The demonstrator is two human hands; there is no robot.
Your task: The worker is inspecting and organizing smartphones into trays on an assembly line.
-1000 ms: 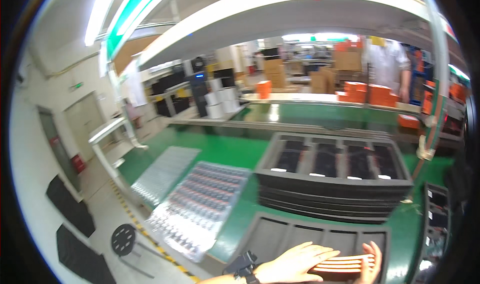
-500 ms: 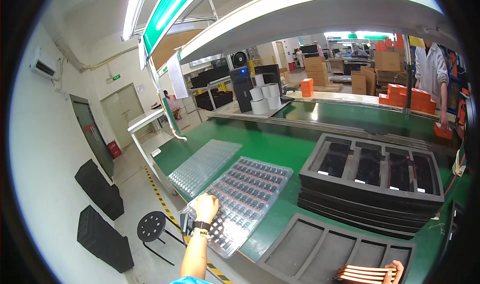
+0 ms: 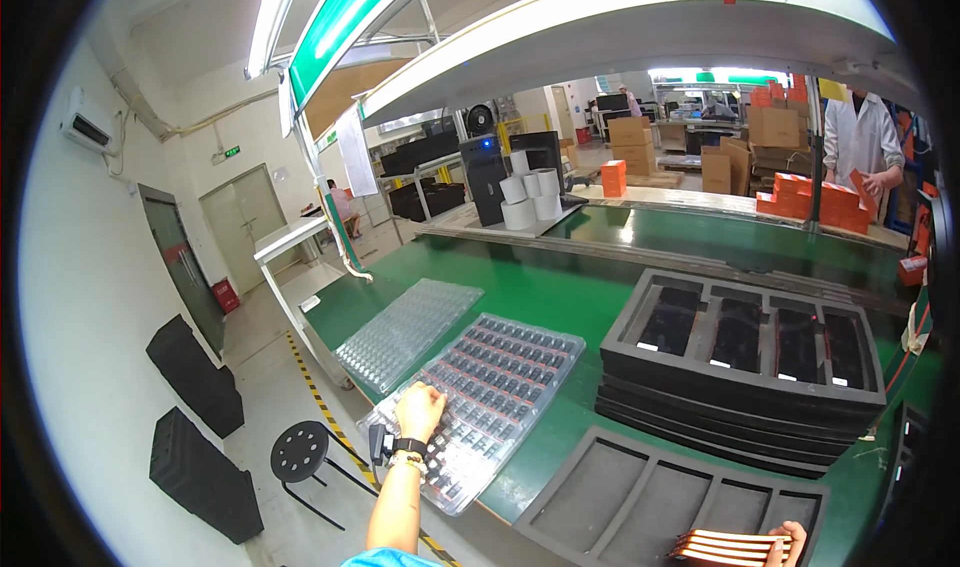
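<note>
My left hand (image 3: 420, 411) is over a clear plastic blister tray (image 3: 545, 345) holding rows of small dark parts. Its fingers are curled together above the tray's left part, and what is in them, if anything, is hidden. At the lower right, my right hand (image 3: 792, 544) grips several thin flat strips (image 3: 730, 547) with bright orange edges, fanned one over another. These strips are above a black foam tray (image 3: 645, 447) with wide recesses. Beyond the filled blister tray lies another clear blister tray (image 3: 410, 329), whose pockets look unfilled.
Black foam trays (image 3: 740, 417) are stacked on the green table (image 3: 520, 277); the top one holds dark flat panels (image 3: 738, 334). White rolls (image 3: 530, 202) stand at the back. A co-worker (image 3: 862, 137) handles orange boxes (image 3: 815, 202) across the table. A black stool (image 3: 300, 451) stands at left.
My left hand has shifted slightly right and up over the blister tray, still curled. My right hand stays with the strips. The co-worker's hand has risen from the table, now at an orange box.
</note>
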